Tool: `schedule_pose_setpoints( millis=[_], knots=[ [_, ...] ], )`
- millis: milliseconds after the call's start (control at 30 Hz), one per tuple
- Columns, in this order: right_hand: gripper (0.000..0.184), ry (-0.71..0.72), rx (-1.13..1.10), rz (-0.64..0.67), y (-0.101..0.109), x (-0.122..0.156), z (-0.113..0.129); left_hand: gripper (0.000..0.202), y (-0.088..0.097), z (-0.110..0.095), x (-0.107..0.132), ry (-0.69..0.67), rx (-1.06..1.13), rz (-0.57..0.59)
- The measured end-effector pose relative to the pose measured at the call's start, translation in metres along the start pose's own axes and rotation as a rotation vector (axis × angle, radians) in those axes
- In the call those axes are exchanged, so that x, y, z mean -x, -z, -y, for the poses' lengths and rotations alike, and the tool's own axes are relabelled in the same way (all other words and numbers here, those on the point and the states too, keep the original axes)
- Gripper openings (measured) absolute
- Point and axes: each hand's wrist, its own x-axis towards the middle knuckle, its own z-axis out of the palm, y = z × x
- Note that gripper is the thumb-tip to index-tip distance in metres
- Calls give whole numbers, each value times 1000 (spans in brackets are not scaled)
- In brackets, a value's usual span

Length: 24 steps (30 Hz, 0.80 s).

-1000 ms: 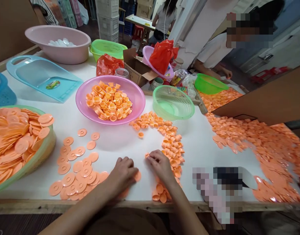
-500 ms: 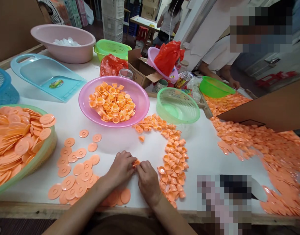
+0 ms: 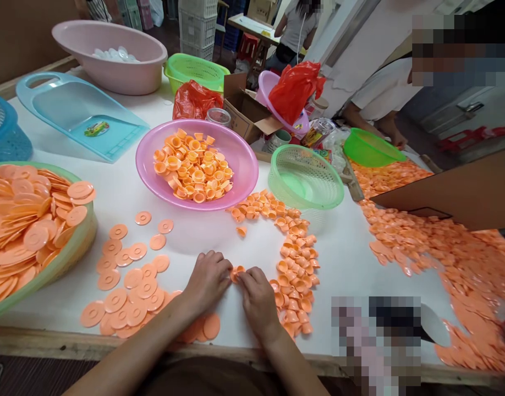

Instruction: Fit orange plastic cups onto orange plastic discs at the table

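Observation:
My left hand (image 3: 208, 281) and my right hand (image 3: 258, 302) meet over the white table (image 3: 186, 236), fingertips pinching a small orange plastic cup (image 3: 237, 273) between them. Flat orange discs with raised centres (image 3: 131, 291) lie spread just left of my left hand, and some sit under my wrist. Right of my right hand runs a curved band of orange cups (image 3: 296, 269). A pink bowl (image 3: 248, 170) heaped with more cups stands ahead. A green-rimmed basin (image 3: 87, 236) packed with stacked discs sits at the left.
A green mesh basket (image 3: 306, 179) stands beyond the cups. A pale blue scoop (image 3: 83, 115) and a pink tub (image 3: 108, 55) lie further back. A large spread of orange discs (image 3: 426, 247) covers the right side, where a person in a white shirt (image 3: 384, 91) works beside a green bowl (image 3: 372, 147).
My hands have come together from apart, and the orange cup is now pinched between both. The whole scene sits slightly higher and further left in view, as my head has shifted.

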Motion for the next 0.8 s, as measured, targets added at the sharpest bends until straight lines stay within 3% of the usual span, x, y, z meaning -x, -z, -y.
schedule_pose_setpoints(
  millis=[133, 300, 433, 667, 800],
  knots=[
    [26, 81, 67, 54, -3, -2, 8, 8, -1, -1, -1, 14, -22, -1],
    [23, -25, -31, -26, 10, 0, -10, 16, -1, -2, 0, 9, 4, -25],
    [24, -36, 33, -26, 11, 2, -19, 15, 0, -5, 1, 30, -16, -12],
    [29, 157, 187, 7, -8, -2, 4, 6, -3, -11, -1, 51, -57, -35],
    [26, 117, 74, -21, -2, 0, 6, 7, -1, -6, -2, 51, -14, -21]
  ],
)
